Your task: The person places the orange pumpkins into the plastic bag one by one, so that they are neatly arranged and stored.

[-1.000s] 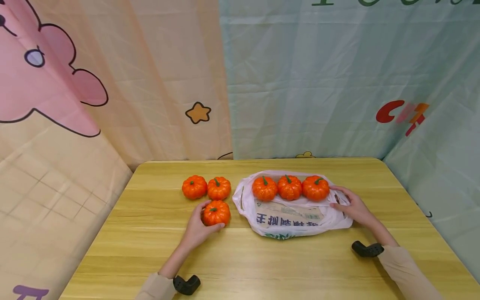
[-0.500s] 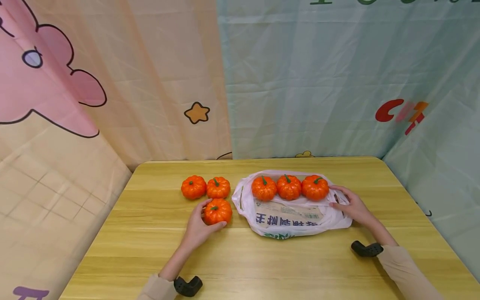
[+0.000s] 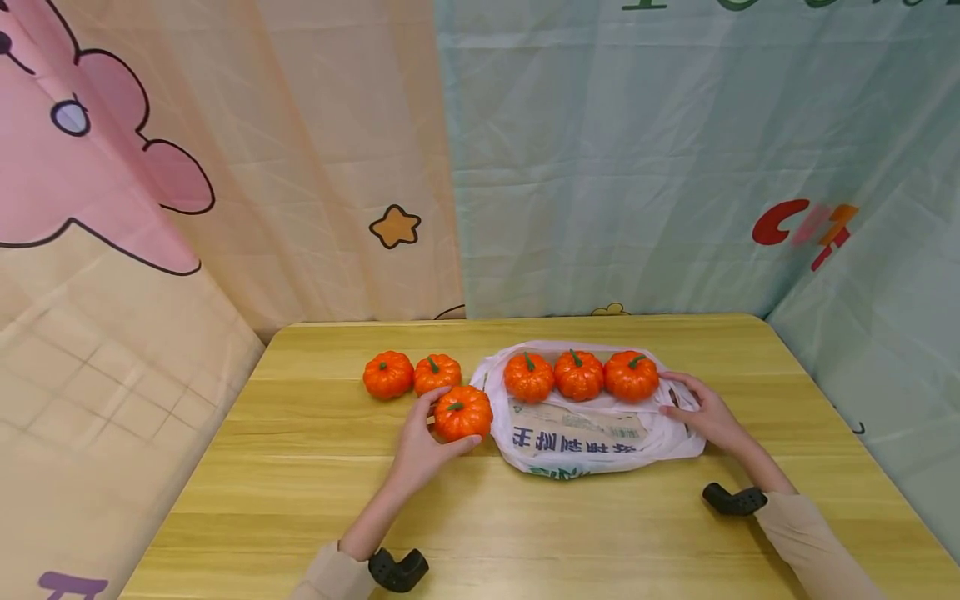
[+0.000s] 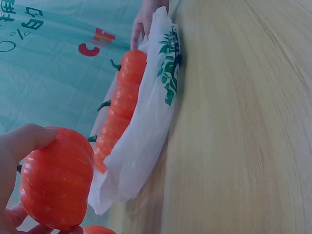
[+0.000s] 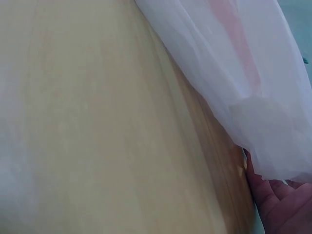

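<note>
A small orange pumpkin (image 3: 462,412) is held in the left hand (image 3: 422,448), thumb and fingers curled around it, right at the left mouth of the white plastic bag (image 3: 592,437). In the left wrist view the same pumpkin (image 4: 56,178) is seen lifted clear of the bench (image 3: 525,517), just short of the bag's rim (image 4: 141,146).

Three pumpkins (image 3: 578,375) are already lined up inside the bag, along its 12 o'clock side. Two more pumpkins (image 3: 412,374) remain on the bench at about 10 o'clock from the held one, touching each other. So the loading is judged to be roughly half done: three in, one on the way, two left.

The right edge of the bag is gripped by the right hand (image 3: 705,414), fingers curled over the plastic at 3 o'clock; in the right wrist view only the film and part of the palm (image 5: 285,204) are shown.

Open room inside the bag is seen at its 6 o'clock half, over the printed panel. Bare bench lies toward 6 o'clock of both hands. The bag's loose left lip is judged the edge most likely to be caught on entry.
</note>
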A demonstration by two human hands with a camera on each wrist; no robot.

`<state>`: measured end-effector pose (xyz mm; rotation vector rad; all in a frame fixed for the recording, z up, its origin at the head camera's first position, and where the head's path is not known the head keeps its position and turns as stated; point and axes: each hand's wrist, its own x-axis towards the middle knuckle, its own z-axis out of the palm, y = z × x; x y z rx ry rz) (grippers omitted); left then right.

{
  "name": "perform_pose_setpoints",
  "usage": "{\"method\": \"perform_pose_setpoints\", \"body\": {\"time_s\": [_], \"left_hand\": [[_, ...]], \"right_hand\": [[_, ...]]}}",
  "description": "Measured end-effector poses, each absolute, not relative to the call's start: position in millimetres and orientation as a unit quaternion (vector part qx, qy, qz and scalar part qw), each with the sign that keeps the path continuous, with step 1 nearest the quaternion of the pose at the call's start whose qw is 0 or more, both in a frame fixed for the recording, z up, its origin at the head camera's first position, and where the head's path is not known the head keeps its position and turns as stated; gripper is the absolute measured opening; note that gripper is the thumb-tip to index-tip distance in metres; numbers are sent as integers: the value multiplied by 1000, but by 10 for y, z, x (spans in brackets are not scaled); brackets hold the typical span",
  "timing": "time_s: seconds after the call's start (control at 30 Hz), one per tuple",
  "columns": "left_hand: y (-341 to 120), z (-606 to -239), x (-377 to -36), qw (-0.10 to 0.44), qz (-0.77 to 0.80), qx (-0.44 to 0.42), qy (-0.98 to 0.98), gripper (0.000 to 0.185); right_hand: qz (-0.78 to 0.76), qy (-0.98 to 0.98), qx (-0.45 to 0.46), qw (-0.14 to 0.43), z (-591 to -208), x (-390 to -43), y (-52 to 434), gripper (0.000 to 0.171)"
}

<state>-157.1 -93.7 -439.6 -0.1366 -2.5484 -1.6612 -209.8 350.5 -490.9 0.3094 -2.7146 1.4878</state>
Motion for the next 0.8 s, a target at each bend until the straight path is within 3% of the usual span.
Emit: {"method": "perform_pose_setpoints", "body": {"time_s": [0.8], "left_hand": [[-99, -4317, -1654, -13, -588, -104, -802, 77]], "right_hand": [[486, -868, 98, 8, -4877, -2083, 3498, 57]]}}
